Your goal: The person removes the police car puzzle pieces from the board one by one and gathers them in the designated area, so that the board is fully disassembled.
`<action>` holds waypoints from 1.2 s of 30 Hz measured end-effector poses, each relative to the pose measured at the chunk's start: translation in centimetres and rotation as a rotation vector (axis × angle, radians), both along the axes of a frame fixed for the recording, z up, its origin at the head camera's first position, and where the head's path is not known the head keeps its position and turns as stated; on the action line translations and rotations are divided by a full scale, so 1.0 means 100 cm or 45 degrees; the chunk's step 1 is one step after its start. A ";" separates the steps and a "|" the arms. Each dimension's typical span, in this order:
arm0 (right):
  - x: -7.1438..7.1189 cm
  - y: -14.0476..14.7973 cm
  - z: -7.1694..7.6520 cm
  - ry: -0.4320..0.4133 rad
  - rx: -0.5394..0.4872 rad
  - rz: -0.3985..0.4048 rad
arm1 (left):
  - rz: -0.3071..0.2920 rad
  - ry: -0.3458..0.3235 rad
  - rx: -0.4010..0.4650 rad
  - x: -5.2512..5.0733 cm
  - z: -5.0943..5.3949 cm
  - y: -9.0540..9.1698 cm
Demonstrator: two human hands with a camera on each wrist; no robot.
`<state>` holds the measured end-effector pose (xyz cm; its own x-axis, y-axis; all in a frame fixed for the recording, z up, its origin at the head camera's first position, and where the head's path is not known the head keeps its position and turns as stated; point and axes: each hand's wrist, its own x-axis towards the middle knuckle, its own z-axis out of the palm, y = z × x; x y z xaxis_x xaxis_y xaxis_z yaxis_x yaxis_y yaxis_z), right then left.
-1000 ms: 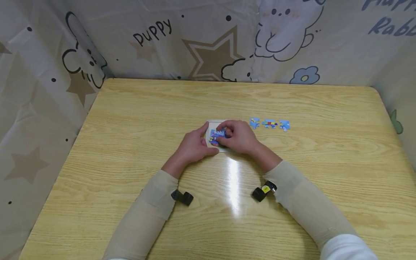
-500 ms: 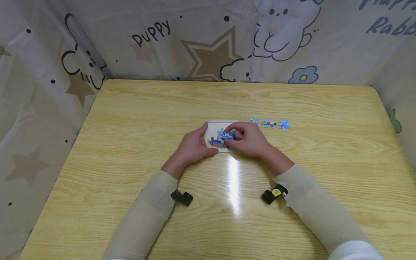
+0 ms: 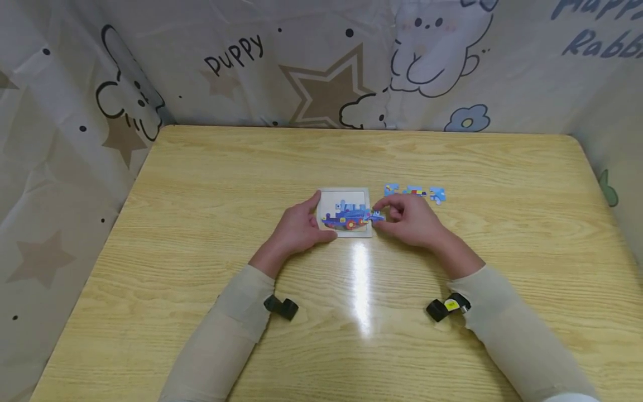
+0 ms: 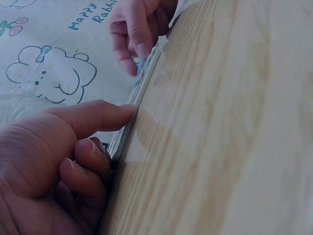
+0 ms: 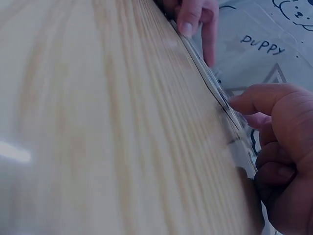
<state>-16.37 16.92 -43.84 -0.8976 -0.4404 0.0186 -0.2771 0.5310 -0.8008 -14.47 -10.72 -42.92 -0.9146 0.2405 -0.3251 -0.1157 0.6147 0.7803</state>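
A small white puzzle tray lies on the table in the head view. Joined jigsaw pieces form a blue train with red wheels across its lower part; the upper part is bare. My left hand grips the tray's left side, with index finger at the top corner and thumb at the bottom edge. At the tray's right edge, my right hand pinches a blue jigsaw piece between thumb and index finger. This piece overlaps the tray's rim; whether it touches the joined pieces I cannot tell. Both wrist views show the hands edge-on, and the picture is hidden there.
Behind my right hand, loose light-blue jigsaw pieces lie in a row: a left one, a middle one partly covered by my hand, and a right one. A printed curtain stands behind the wooden table.
My right hand has moved right, from over the tray to its right edge, with the blue jigsaw piece. More of the train picture shows now. My left hand has stayed at the tray.
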 end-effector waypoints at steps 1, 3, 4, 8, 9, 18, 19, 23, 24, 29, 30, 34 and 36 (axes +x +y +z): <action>0.000 0.003 0.000 0.001 0.021 0.000 | 0.000 -0.002 0.000 0.000 0.000 0.000; 0.000 0.009 0.000 0.004 0.054 -0.003 | 0.000 -0.004 0.002 0.000 0.000 0.000; -0.001 0.011 0.000 0.009 0.070 -0.009 | 0.001 -0.006 0.003 0.000 0.001 0.001; -0.002 0.020 0.001 0.031 0.108 -0.029 | 0.007 -0.012 0.008 0.000 0.002 0.001; -0.002 0.021 0.001 0.034 0.112 -0.032 | 0.010 -0.016 0.010 0.000 0.002 0.001; -0.005 0.030 0.004 -0.001 0.134 -0.058 | 0.023 -0.025 0.015 0.002 0.004 0.001; -0.005 0.031 0.003 -0.003 0.138 -0.057 | 0.023 -0.025 0.015 0.002 0.004 0.002; -0.006 0.033 0.003 0.007 0.145 -0.050 | 0.029 -0.029 0.020 0.002 0.005 0.002; -0.006 0.033 0.002 0.009 0.145 -0.049 | 0.030 -0.030 0.019 0.002 0.005 0.002; -0.005 0.035 0.003 0.016 0.149 -0.076 | 0.035 -0.025 0.004 0.003 0.004 0.003; -0.005 0.035 0.003 0.016 0.151 -0.084 | 0.035 -0.023 -0.002 0.002 0.003 0.004; -0.004 0.037 0.003 0.014 0.154 -0.103 | 0.035 -0.012 -0.018 0.002 0.004 0.004; -0.004 0.038 0.002 0.013 0.152 -0.105 | 0.033 -0.010 -0.019 0.002 0.004 0.004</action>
<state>-16.78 20.67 -43.66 -0.9308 -0.3651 -0.0198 -0.2369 0.6434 -0.7280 -14.29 -10.30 -42.56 -0.9179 0.2116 -0.3358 -0.1381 0.6229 0.7700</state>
